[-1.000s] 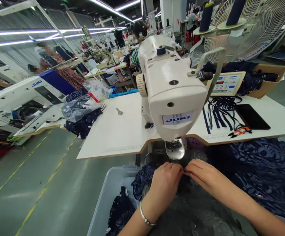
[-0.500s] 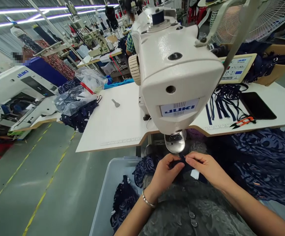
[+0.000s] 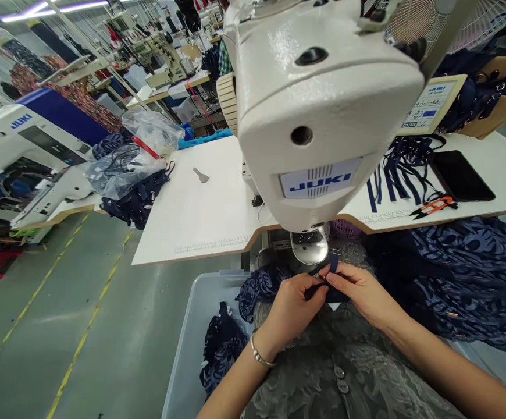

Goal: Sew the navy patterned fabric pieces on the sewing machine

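My left hand (image 3: 296, 305), with a silver bracelet at its wrist, pinches the edge of a dark navy garment piece (image 3: 314, 289). Fingertips of my right hand (image 3: 363, 292) meet it there, closed on a narrow navy strap (image 3: 334, 260) that sticks up with a small metal buckle at its end. Both hands are just below the presser end of a white JUKI sewing machine (image 3: 309, 247). Navy patterned fabric (image 3: 264, 288) hangs to the left of my left hand. A scrap of white label shows under the hands; the exact grip is partly hidden by my fingers.
On the white table (image 3: 205, 215) lie a grey metal key-like piece (image 3: 200, 175), cut navy straps (image 3: 395, 180), orange thread snips (image 3: 434, 206) and a black phone (image 3: 463, 176). A plastic bin (image 3: 185, 343) holds navy garments at lower left. More navy patterned fabric (image 3: 475, 279) drapes at right.
The strap with its buckle now stands up above my right fingers, where it did not show before. The white label is more covered. The view has moved closer to the machine.
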Available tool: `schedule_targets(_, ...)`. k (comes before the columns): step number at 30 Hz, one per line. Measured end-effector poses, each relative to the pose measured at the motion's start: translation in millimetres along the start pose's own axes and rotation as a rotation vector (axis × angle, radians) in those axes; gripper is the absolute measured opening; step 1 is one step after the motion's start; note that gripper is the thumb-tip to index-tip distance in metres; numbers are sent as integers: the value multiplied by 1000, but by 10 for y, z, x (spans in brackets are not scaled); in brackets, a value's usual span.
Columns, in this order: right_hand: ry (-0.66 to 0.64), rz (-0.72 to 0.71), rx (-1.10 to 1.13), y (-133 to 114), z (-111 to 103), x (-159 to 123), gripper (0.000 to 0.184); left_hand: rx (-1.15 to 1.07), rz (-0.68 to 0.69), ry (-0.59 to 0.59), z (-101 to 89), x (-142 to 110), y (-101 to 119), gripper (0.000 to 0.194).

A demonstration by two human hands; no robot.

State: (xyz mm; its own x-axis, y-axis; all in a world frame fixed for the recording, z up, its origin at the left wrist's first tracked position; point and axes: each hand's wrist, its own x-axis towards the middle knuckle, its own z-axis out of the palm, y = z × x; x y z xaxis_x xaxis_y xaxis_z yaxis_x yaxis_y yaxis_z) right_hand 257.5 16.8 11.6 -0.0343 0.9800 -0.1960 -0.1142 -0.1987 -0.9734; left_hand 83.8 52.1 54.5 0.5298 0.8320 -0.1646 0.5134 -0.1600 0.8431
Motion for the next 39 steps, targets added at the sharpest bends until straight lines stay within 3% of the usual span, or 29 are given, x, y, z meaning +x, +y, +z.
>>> schedule_targets(6,33,-105,-231,-62,-47,-32,23,50,-13,25,7,5,47,16)
schedule_targets(15,125,-94,-344,-131,2,-35,23,57,31,100,54,-10,44,15)
schedule_targets(22,56,-24,-347,-152,-49,-21,36,-19,-44,19,8,20,66,16)
schedule_targets(29,-55,-6,-300,-260,-81,-23,34,19,-22,7,2,13,28,17)
schedule_targets(31,-92,-15,-263,-268,-84,-40,31,87,35,37,19,0,15,17)
schedule_targets(34,-28,-88,-289,-214,-84,-79,23,324,262,190,63,-37,5,19)
schedule_targets(37,58,-283,-296,-107,-77,-114,15,563,480,314,88,-96,27,17)
schedule_targets(39,86,-427,-228,-43,-65,-123,11,670,536,331,85,-141,54,14)
